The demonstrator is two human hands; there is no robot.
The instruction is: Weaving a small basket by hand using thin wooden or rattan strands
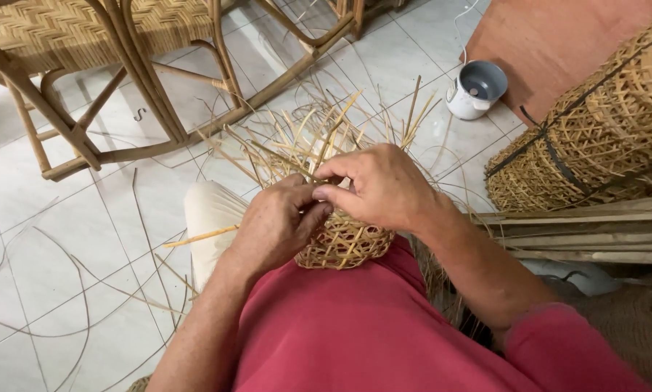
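Observation:
A small half-woven cane basket (pixel 344 247) rests on my lap, its loose straw-coloured strips (pixel 318 138) fanning upward and outward. My left hand (pixel 275 225) grips the basket's near rim with fingers curled on a strip. My right hand (pixel 380 185) reaches over the top, thumb and forefinger pinching a strip where both hands meet. My red shirt (pixel 369 327) fills the lower frame.
A rattan chair frame (pixel 122 72) stands on the white tile floor at upper left. Stacked finished woven baskets (pixel 601 131) lie at right above flat cane slats (pixel 587 232). A white appliance (pixel 477 88) sits on the floor beyond. Loose strips litter the tiles (pixel 64 290).

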